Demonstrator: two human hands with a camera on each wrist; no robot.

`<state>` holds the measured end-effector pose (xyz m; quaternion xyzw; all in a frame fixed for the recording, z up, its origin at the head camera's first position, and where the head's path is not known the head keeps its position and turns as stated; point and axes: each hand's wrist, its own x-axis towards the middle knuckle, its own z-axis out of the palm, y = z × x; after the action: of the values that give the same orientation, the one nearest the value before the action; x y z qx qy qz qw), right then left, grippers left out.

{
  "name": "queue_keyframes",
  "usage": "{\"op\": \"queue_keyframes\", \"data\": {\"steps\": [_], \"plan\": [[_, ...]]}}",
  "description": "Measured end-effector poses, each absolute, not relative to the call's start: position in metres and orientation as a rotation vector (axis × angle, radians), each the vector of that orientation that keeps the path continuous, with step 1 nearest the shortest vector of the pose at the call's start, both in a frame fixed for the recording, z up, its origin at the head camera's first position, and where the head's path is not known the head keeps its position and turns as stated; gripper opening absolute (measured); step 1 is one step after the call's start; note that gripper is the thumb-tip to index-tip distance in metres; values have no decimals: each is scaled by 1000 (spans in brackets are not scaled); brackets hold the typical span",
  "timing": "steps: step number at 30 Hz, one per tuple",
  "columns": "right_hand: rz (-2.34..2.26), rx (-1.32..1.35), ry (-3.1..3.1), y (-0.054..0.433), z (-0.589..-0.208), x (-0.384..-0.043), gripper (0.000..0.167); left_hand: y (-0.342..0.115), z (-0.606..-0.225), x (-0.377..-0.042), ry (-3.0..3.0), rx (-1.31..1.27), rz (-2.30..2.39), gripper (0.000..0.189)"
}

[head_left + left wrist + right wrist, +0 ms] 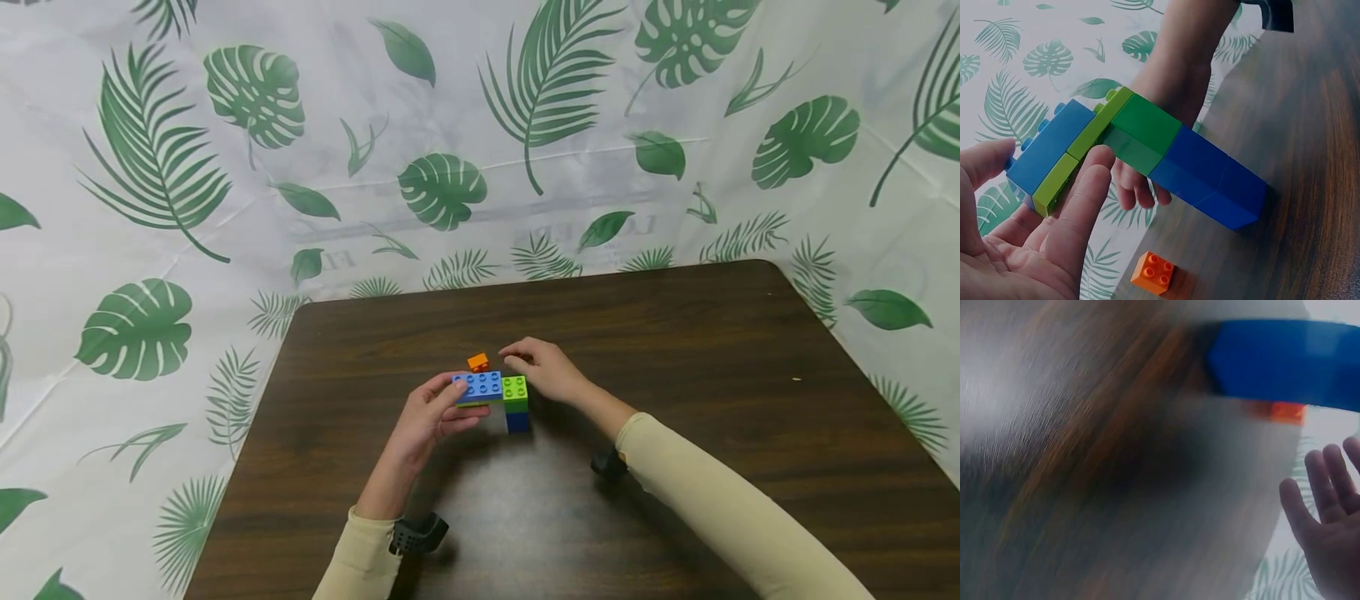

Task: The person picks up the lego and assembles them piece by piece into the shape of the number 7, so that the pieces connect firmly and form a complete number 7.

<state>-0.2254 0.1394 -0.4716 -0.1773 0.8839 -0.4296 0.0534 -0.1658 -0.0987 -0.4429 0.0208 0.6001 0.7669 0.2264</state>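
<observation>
A tower of toy building bricks stands on the table, with dark blue bricks (1210,178) at the bottom, a green brick (1147,125) above them and a thin lime green layer (514,386) on top. From that layer a lighter blue brick (480,386) juts out to the left. My left hand (426,419) pinches its outer end, thumb on the studded side and fingers beneath. Just right of the tower my right hand (553,372) hovers, fingers spread and holding nothing in the right wrist view. A small orange brick (478,362) lies behind the tower.
The dark wooden table (637,333) extends to both sides of the tower. A white sheet with green leaf prints (337,142) hangs behind it. Each wrist wears a black strap (418,533).
</observation>
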Motion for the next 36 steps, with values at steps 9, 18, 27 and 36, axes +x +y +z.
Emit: {"op": "queue_keyframes", "data": {"steps": [9, 18, 27, 36], "plan": [[-721, -765, 2803, 136, -487, -239, 51, -99, -442, -165, 1633, 80, 2119, 50], [-386, -832, 2783, 128, -498, -250, 62, -100, -443, -167, 1623, 85, 2132, 47], [-541, -799, 2889, 128, -498, -250, 40, -99, -441, -167, 1630, 77, 2126, 47], [-682, -651, 2944, 136, -503, -247, 30, -99, -442, -168, 1615, 67, 2140, 46]]}}
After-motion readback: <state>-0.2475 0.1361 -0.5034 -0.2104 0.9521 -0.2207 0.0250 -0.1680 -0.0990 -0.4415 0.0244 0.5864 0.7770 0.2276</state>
